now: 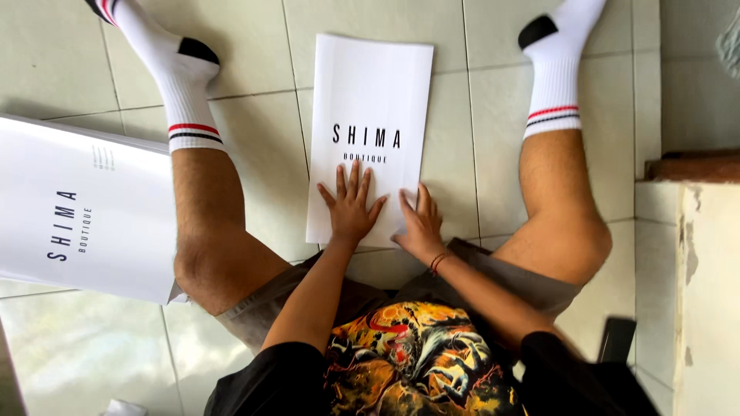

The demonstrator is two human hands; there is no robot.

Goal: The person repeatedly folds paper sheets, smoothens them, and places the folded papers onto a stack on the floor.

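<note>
I sit on a tiled floor with my legs spread, in white socks with red and black stripes. A flat white paper bag (370, 100) with black lettering lies on the tiles between my legs. My left hand (351, 206) rests palm down on its near edge, fingers spread. My right hand (420, 226) presses flat on the bag's near right corner, a red cord around the wrist. Neither hand grips anything.
A stack of similar white flat bags (77, 208) lies to the left, partly under my left leg (208, 231). My right leg (559, 208) stretches out on the right. A pale low wall (709, 293) stands at the right; a dark flat object (618, 339) lies beside it.
</note>
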